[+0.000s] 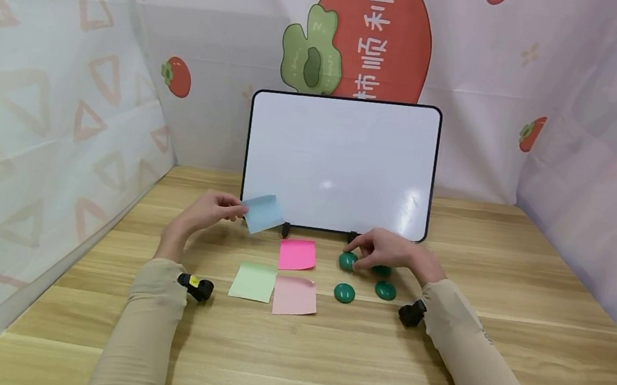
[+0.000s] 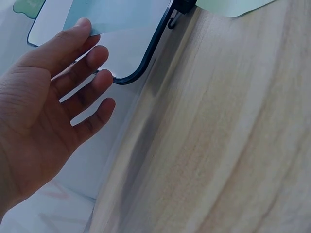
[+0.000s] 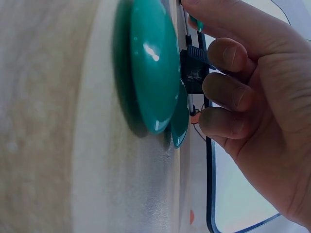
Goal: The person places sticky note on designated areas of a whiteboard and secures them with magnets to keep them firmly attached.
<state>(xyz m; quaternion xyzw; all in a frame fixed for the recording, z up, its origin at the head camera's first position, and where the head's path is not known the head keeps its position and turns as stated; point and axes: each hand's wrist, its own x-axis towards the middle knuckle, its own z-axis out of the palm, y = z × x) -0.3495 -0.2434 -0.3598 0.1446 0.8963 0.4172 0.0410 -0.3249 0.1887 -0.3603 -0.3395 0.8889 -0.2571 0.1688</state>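
At centre left of the head view, a blue sticky note (image 1: 263, 213) is pinched at its left edge by the left hand (image 1: 206, 211), just in front of the lower left corner of the whiteboard (image 1: 340, 164). In the left wrist view the remaining fingers (image 2: 85, 85) are seen spread and relaxed, with the note lying under the topmost fingertip at the upper left of the frame. The note is judged to be very light, limp and easily creased, so an edge pinch is suitable.

Lower in the middle of the head view, a green note (image 1: 254, 281), a bright pink note (image 1: 297, 255) and a pale pink note (image 1: 294, 296) are laid flat on the wooden table (image 1: 357, 363).

At centre right, a green round magnet (image 1: 347, 260) is touched by the curled fingertips of the right hand (image 1: 393, 253); a firm grip cannot be confirmed. The magnet is judged hard, smooth and slippery, best taken at its rim. Three more magnets, one of them (image 1: 344, 292), lie just beside it.
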